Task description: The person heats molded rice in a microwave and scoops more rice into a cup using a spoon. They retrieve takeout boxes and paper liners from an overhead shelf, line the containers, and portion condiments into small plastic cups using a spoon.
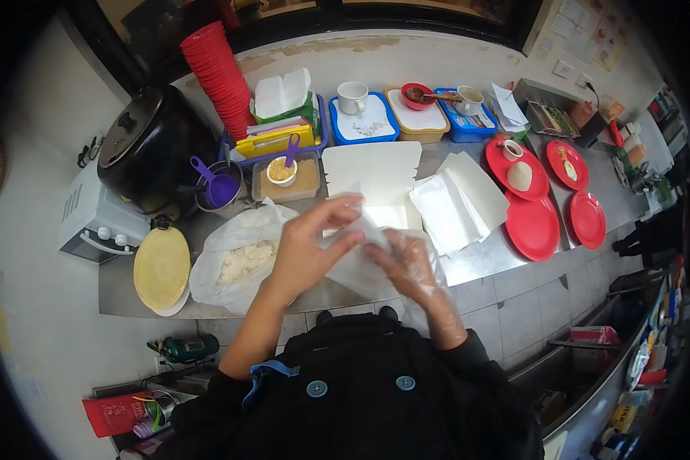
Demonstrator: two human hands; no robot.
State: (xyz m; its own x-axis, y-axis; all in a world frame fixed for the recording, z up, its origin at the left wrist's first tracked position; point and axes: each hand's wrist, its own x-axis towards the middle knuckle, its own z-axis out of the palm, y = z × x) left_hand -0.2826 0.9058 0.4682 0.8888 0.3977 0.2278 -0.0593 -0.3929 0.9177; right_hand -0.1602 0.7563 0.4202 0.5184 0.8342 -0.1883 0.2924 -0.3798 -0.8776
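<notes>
My right hand (pixel 414 268) wears a clear plastic glove that reaches the wrist, its fingers bent around some thin clear plastic. My bare left hand (pixel 314 238) is beside it, thumb and fingers curved around the same see-through plastic (pixel 356 230), which is blurred. Behind both hands stands an open white box (pixel 372 165) with its lid raised. Left of my left hand lies a plastic bag of rice (pixel 245 261). White paper sheets (pixel 452 207) rest to the right of the box.
Red plates (pixel 531 230) are on the right, one bearing a rice mound (pixel 518 176). A black cooker (pixel 149 146), purple scoop (pixel 221 188), stacked red cups (pixel 218 80) and lidded tubs (pixel 364 126) line the back and left. A yellow round lid (pixel 162 267) lies front left.
</notes>
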